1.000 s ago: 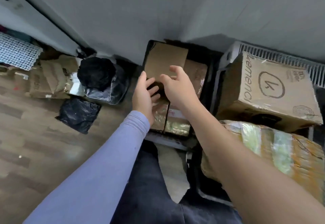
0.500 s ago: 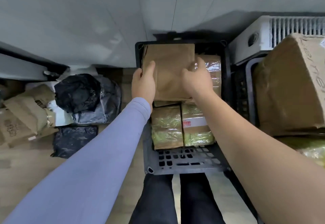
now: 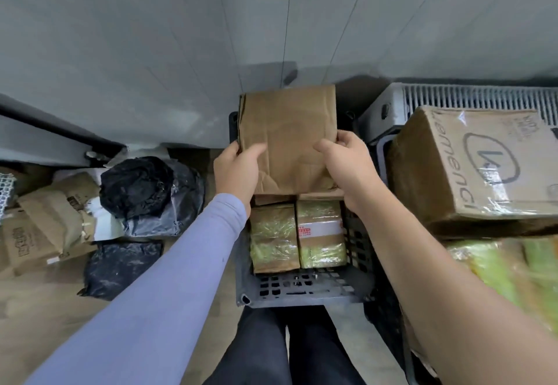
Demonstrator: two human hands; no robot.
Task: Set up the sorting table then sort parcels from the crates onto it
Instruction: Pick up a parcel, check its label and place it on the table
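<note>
Parcel (image 3: 288, 137) (flat, creased brown paper), gripped by left hand (image 3: 237, 174), right hand (image 3: 347, 162), over slatted crate (image 3: 302, 289)

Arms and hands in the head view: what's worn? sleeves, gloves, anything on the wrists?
Left arm wears a close-fitting light lavender long sleeve, plain and unmarked, ending at the wrist. Right arm is bare along its whole visible length. Left hand and right hand are both ungloved. No watch, band or ring shows.

blk plastic bags (image 3: 142, 194) on wood floor (image 3: 39, 318), white radiator (image 3: 471, 97), grey wall (image 3: 181, 37)
</note>
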